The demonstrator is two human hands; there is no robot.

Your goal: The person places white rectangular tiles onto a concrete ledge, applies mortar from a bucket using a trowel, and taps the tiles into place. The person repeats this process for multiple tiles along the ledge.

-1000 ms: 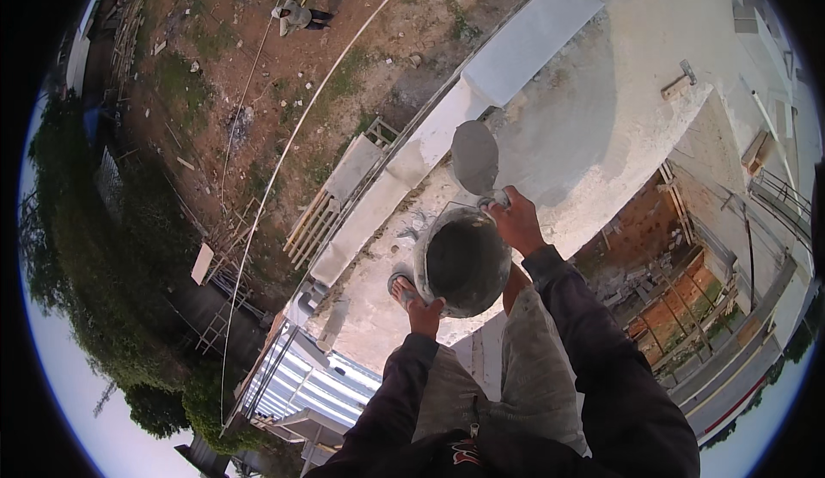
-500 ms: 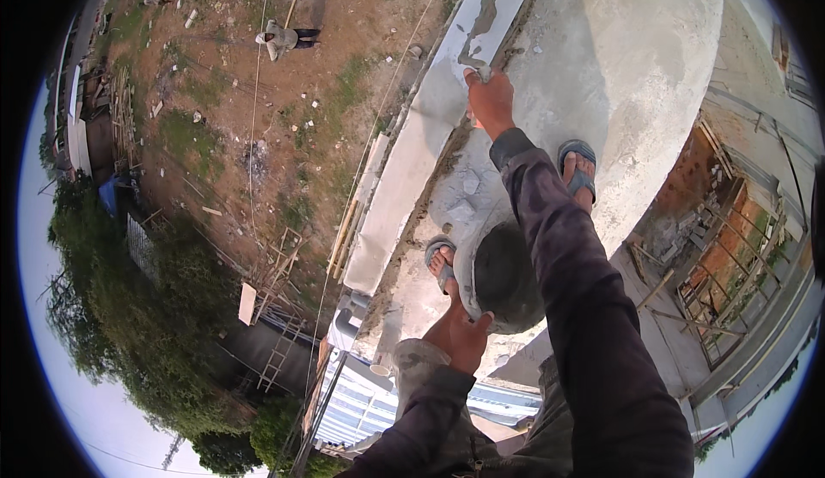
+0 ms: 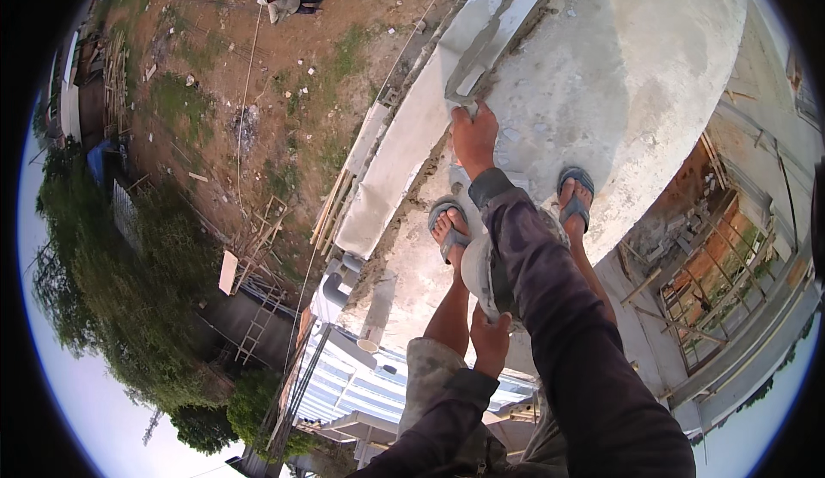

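Note:
My left hand is closed on the rim of a round, pale bucket, held tilted at my legs. My right forearm covers most of the bucket; a little of its dark inside shows. Farther forward, my right hand is closed around what looks like a trowel, its handle and blade mostly hidden by the fingers. That hand is at the near end of a strip of wet grey mortar. The mortar lies along a whitish ledge, with paler patches beside it.
My sandalled feet stand on a concrete slab. Left of the ledge is a drop to bare ground, where a person stands. Pipes are by the slab's near left corner. Wooden framing lies below on the right.
My right hand has come nearer along the ledge, and the mortar strip reaches farther toward me. The bucket has tilted and shifted, with its dark contents now mostly hidden.

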